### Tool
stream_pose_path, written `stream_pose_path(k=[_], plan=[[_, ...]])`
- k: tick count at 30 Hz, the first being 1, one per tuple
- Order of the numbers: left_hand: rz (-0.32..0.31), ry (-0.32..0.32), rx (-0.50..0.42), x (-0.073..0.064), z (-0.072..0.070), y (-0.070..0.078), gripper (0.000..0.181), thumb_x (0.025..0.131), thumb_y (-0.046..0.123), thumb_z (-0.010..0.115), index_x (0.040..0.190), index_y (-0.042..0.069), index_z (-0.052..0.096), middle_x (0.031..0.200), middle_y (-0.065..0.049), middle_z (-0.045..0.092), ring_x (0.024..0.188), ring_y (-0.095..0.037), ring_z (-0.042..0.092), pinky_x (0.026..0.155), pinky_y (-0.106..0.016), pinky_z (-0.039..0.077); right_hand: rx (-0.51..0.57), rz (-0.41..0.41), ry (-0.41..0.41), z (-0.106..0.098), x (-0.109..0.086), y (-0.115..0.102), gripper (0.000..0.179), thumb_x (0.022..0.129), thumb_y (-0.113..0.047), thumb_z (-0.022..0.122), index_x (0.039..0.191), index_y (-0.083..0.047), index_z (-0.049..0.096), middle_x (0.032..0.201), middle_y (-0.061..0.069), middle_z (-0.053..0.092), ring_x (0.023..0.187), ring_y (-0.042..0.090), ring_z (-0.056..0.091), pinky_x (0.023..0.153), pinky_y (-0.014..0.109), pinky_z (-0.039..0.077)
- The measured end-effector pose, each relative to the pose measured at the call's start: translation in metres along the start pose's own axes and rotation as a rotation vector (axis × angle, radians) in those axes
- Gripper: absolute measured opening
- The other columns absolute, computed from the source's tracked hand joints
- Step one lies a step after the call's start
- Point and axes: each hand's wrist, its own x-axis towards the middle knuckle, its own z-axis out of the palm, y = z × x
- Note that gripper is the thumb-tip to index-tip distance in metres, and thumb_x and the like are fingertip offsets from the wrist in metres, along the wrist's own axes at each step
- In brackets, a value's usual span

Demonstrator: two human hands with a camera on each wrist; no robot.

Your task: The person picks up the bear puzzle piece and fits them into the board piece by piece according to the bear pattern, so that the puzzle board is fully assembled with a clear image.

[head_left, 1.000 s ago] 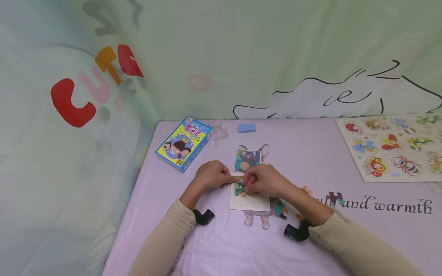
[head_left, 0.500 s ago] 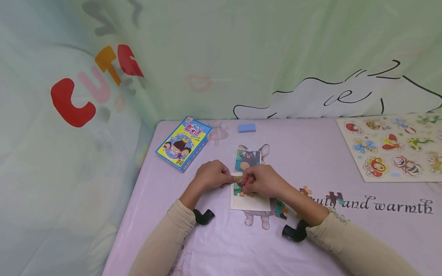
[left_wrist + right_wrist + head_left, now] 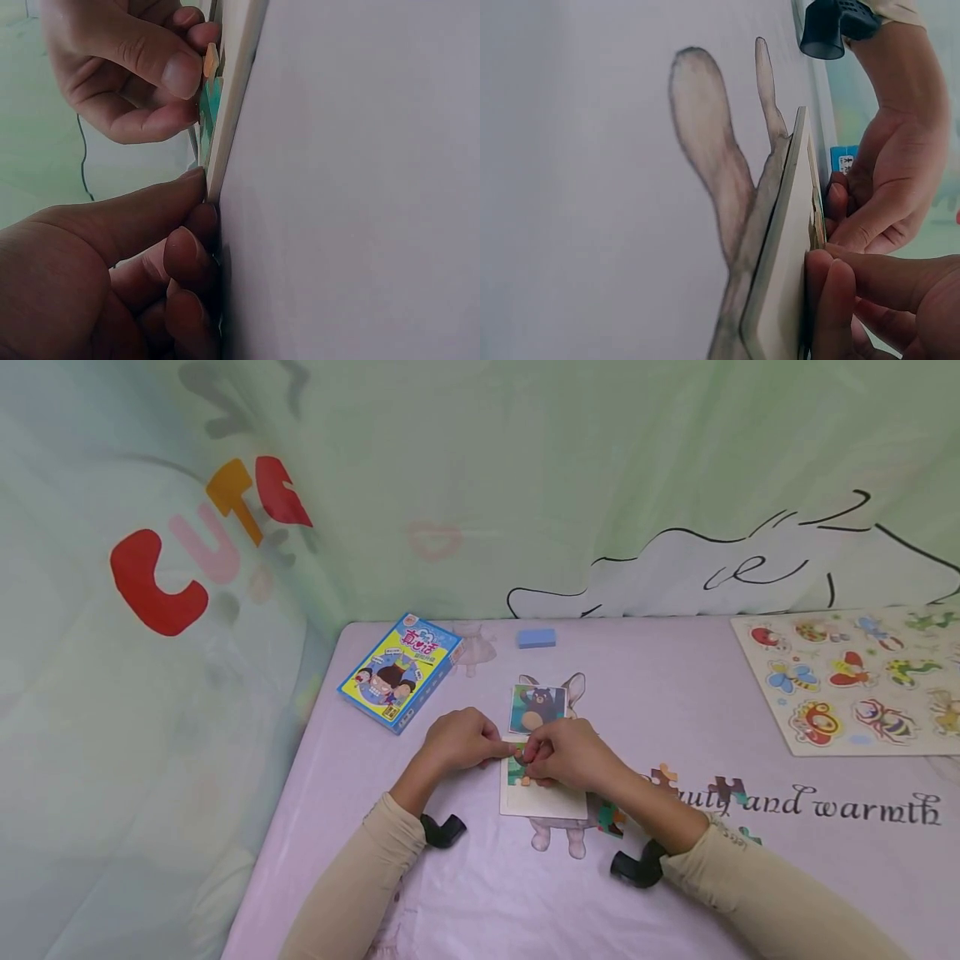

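Observation:
A small cream puzzle tray (image 3: 543, 804) lies on the table, with green and orange puzzle pieces in its upper left part. My left hand (image 3: 460, 742) grips the tray's left edge; in the left wrist view the thumb lies on the rim and the other fingers curl beside it. Over the tray, the thumb and fingers of my right hand (image 3: 576, 756) pinch a puzzle piece (image 3: 211, 61), mostly hidden behind the fingertips. Just beyond the tray lies a picture card of a bear (image 3: 527, 708), partly covered by the right hand.
Several loose puzzle pieces (image 3: 727, 789) lie to the right, some beside the right forearm. A blue-yellow box (image 3: 401, 672) stands at the back left, with a blue block (image 3: 536, 638) to its right. A large insect puzzle board (image 3: 862, 681) occupies the far right.
The right hand has shifted slightly left over the tray, and its forearm has moved a little left and down, uncovering more of the loose pieces. My left hand stays put.

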Motion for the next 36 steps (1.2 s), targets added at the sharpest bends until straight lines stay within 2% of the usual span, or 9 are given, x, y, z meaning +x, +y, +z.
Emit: stream_pose_path(k=[5, 13, 22, 25, 36], plan=[[-0.006, 0.001, -0.003, -0.0002, 0.0002, 0.0003, 0.038, 0.088, 0.047, 0.076, 0.064, 0.017, 0.073, 0.051, 0.005, 0.056, 0.059, -0.014, 0.055, 0.054, -0.029, 0.032, -0.047, -0.002, 0.035, 0.0018, 0.0003, -0.0022, 0.006, 0.085, -0.011, 0.080, 0.083, -0.011, 0.075, 0.061, -0.005, 0.067, 0.060, 0.008, 0.060, 0.060, 0.026, 0.047], [-0.013, -0.015, -0.004, 0.0002, 0.0006, 0.0000, 0.037, 0.088, 0.049, 0.076, 0.066, 0.019, 0.074, 0.053, 0.004, 0.057, 0.060, -0.014, 0.055, 0.055, -0.029, 0.033, -0.060, 0.012, 0.051, -0.0011, -0.0011, -0.0023, 0.007, 0.084, -0.012, 0.081, 0.081, -0.012, 0.074, 0.061, -0.005, 0.065, 0.058, 0.010, 0.058, 0.055, 0.024, 0.044], [0.044, -0.079, -0.032, -0.0020, -0.0067, -0.0023, 0.036, 0.084, 0.045, 0.081, 0.066, 0.017, 0.069, 0.058, 0.006, 0.053, 0.062, -0.011, 0.051, 0.056, -0.027, 0.032, -0.084, 0.007, 0.043, -0.0021, -0.0038, -0.0005, 0.015, 0.081, -0.017, 0.086, 0.083, -0.010, 0.072, 0.068, -0.003, 0.066, 0.065, 0.013, 0.056, 0.058, 0.026, 0.045], [0.057, -0.080, -0.022, -0.0015, -0.0068, -0.0031, 0.035, 0.084, 0.044, 0.082, 0.065, 0.017, 0.068, 0.058, 0.007, 0.053, 0.062, -0.011, 0.051, 0.056, -0.027, 0.033, -0.096, -0.006, 0.055, -0.0012, -0.0039, -0.0006, 0.019, 0.079, -0.018, 0.088, 0.083, -0.009, 0.072, 0.069, -0.003, 0.066, 0.066, 0.012, 0.056, 0.058, 0.026, 0.045], [0.043, -0.077, -0.011, -0.0012, -0.0049, -0.0018, 0.033, 0.084, 0.044, 0.082, 0.068, 0.017, 0.070, 0.061, 0.005, 0.058, 0.068, -0.013, 0.055, 0.059, -0.028, 0.036, -0.095, 0.015, 0.061, 0.0005, -0.0046, -0.0014, 0.021, 0.078, -0.018, 0.090, 0.083, -0.009, 0.072, 0.067, -0.002, 0.063, 0.066, 0.014, 0.055, 0.056, 0.025, 0.044]])
